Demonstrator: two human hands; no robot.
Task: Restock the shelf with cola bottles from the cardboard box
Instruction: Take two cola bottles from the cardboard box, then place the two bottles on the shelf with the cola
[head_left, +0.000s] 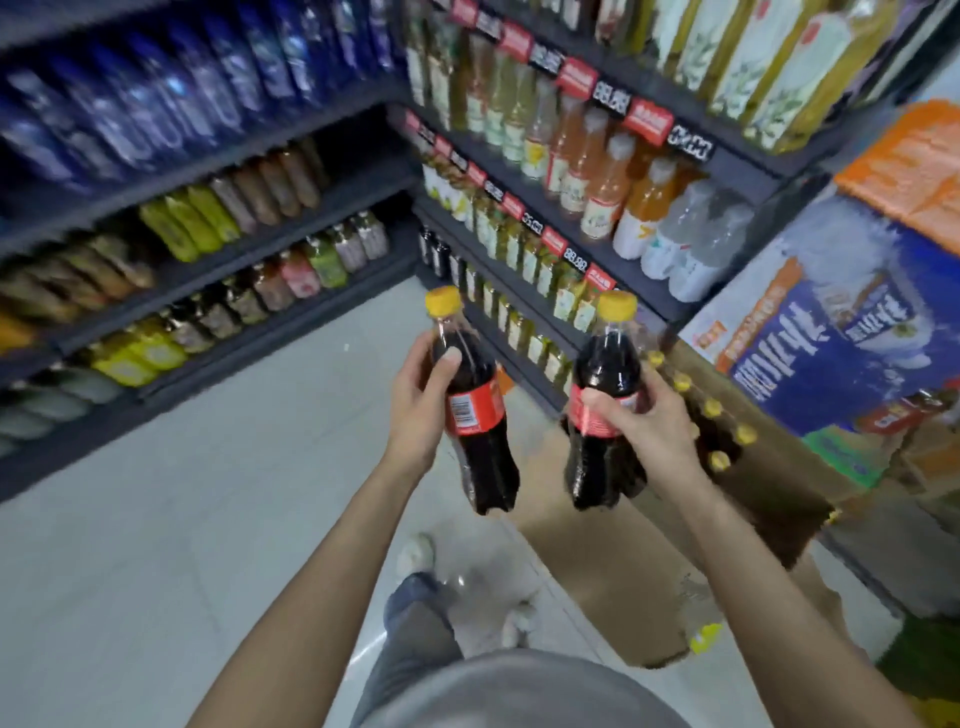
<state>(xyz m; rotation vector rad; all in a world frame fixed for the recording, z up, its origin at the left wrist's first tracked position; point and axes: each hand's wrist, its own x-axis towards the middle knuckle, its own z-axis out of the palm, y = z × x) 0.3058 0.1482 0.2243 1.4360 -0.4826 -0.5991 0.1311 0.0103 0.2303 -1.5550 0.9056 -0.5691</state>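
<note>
Yellow-capped cola bottles, one gripped upright in the left hand (421, 410) and one in the right hand (649, 426), are held just left of the cardboard box (769, 457), with the dark shelf (498, 332) ahead past the caps, the left nearer, its target slot blurred.
</note>
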